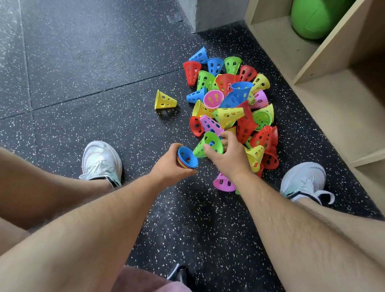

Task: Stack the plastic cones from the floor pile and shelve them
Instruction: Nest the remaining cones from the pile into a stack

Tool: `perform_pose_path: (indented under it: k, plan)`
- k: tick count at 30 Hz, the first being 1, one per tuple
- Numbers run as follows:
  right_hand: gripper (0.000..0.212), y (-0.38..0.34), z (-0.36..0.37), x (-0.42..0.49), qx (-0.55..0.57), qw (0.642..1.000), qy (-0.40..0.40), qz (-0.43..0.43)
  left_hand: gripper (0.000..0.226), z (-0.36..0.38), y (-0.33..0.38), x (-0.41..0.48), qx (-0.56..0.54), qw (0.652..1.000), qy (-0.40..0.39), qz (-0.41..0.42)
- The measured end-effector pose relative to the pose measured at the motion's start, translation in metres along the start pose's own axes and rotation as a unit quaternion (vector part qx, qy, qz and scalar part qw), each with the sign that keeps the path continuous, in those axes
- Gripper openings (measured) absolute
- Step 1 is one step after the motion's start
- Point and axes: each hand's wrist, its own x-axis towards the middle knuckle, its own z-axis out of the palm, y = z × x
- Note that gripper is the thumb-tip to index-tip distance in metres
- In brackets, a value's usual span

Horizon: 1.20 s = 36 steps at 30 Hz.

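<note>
Left hand [169,166] is gripping the cone stack [187,160]; right hand [229,155] is closing its fingers on a green cone [207,145].
Pile [233,102] is lying on the floor [88,65] beside the shelf [332,95]. The palm is hiding the stack's lower cones, and shoe [102,160] markings are too blurred to read.

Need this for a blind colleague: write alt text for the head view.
A person's left hand grips a nested stack of perforated plastic cones, blue innermost, while the right hand grasps a green perforated plastic cone from a multicoloured cone pile on speckled black floor. A beige wooden shelf unit beside it holds a green ball.
</note>
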Motion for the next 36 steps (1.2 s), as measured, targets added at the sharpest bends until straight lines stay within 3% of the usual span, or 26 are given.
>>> perform_pose_path:
  k: [5, 8, 11, 15, 18, 26, 29, 32, 35, 36]
  plan:
    - [0.047, -0.006, 0.012, -0.001, 0.019, 0.994, -0.110, 0.020, 0.063, 0.003, 0.007, 0.000, 0.005, 1.000, 0.004, 0.021]
    - [0.072, -0.002, 0.020, -0.004, -0.006, 0.978, -0.206, 0.044, 0.065, 0.005, 0.012, 0.001, 0.019, 0.999, -0.002, 0.031]
    - [0.084, 0.002, 0.019, -0.003, -0.070, 0.977, -0.202, 0.014, 0.064, 0.006, 0.012, 0.001, 0.021, 0.999, -0.008, 0.038]
    - [0.033, 0.017, 0.006, -0.009, -0.168, 0.974, -0.113, -0.103, 0.067, 0.010, 0.019, 0.002, 0.018, 0.999, -0.013, 0.042]
    - [0.014, 0.033, -0.009, -0.017, -0.253, 0.946, -0.097, -0.178, 0.070, 0.015, 0.023, 0.003, 0.019, 0.999, -0.029, 0.039]
    - [0.033, 0.055, -0.032, -0.031, -0.346, 0.902, -0.184, -0.180, 0.071, 0.021, 0.024, -0.003, 0.047, 0.997, -0.057, 0.026]
    - [0.029, 0.053, -0.028, -0.031, -0.337, 0.902, -0.179, -0.201, 0.070, 0.022, 0.025, -0.004, 0.050, 0.997, -0.053, 0.026]
    - [0.025, 0.052, -0.028, -0.030, -0.341, 0.900, -0.213, -0.169, 0.070, 0.023, 0.023, -0.005, 0.051, 0.997, -0.049, 0.024]
    - [0.036, 0.055, -0.028, -0.032, -0.418, 0.854, -0.247, -0.189, 0.068, 0.023, 0.022, -0.005, 0.055, 0.997, -0.048, 0.021]
    - [0.042, 0.056, -0.028, -0.034, -0.422, 0.853, -0.240, -0.194, 0.068, 0.022, 0.022, -0.005, 0.059, 0.997, -0.047, 0.020]
